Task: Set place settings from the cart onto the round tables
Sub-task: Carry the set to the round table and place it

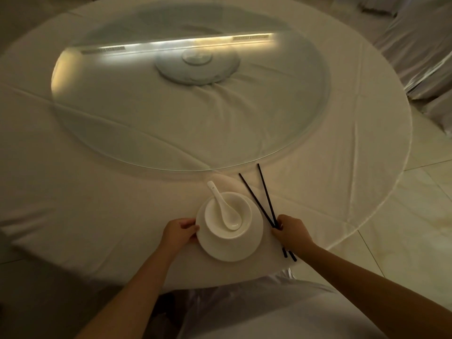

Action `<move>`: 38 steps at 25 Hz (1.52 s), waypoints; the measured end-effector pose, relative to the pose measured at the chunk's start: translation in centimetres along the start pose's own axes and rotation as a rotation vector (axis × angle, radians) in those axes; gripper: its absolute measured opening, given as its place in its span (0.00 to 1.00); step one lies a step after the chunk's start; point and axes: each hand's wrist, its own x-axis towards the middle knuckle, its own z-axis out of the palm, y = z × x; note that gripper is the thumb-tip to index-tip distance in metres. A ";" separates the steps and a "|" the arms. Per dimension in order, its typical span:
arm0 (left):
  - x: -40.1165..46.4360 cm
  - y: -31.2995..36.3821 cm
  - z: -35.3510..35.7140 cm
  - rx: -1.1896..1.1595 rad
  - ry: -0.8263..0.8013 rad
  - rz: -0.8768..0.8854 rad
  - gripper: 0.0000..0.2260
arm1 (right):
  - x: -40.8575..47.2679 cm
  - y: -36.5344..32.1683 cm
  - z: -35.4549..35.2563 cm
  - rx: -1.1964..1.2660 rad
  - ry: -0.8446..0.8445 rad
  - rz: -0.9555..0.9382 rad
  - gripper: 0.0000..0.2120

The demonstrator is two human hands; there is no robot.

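Your left hand [182, 232] has the plate [230, 243] by its left rim, fingers curled on the edge, steadying it near the table [73, 192] edge right in front of you. The bowl [227, 214] sits on the plate, toward its far side, with the spoon [223, 209] lying in it, so the stack travels and lands as one piece. Good reason to grip the rim: it likely lets you nudge the setting square without touching the eating surfaces.

Your right hand [291, 232] pinches the chopsticks [263, 198] low down, butts poking out behind your palm toward you. They lie just right of the plate, long axis running away from you, tips aimed at the glass turntable [171, 106] and leaning a little left. They're splayed at the tips and crossed at your fingers, so by my reckoning they want closing up parallel. The spoon's handle points away and left, its scoop down in the bowl.
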 end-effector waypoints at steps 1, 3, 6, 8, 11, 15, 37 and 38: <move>0.0 0.0 0.0 0.001 0.002 -0.002 0.14 | -0.1 0.1 -0.3 -0.078 0.005 0.000 0.07; 0.0 0.0 0.0 -0.016 -0.002 -0.005 0.14 | -0.2 0.4 -1.1 -0.264 0.004 0.008 0.09; 0.1 0.0 0.2 -0.037 -0.005 -0.003 0.14 | -0.2 1.0 -1.8 -0.425 0.037 -0.032 0.11; 0.2 -0.1 0.1 -0.030 -0.004 -0.005 0.14 | -0.3 1.1 -1.7 -0.469 0.072 -0.099 0.11; 0.3 -0.2 0.0 -0.036 -0.006 -0.013 0.14 | -0.2 1.1 -1.4 -0.493 0.074 -0.159 0.11; 0.2 -0.2 0.0 -0.026 -0.007 0.002 0.14 | -0.1 1.6 -1.1 -0.530 0.045 -0.135 0.11; 0.0 -0.1 0.2 -0.001 0.025 -0.015 0.14 | -0.2 1.2 -0.6 -0.213 0.028 -0.071 0.09; 0.0 -0.1 0.2 0.002 0.030 -0.011 0.14 | -0.1 1.1 -0.6 -0.211 0.026 -0.067 0.09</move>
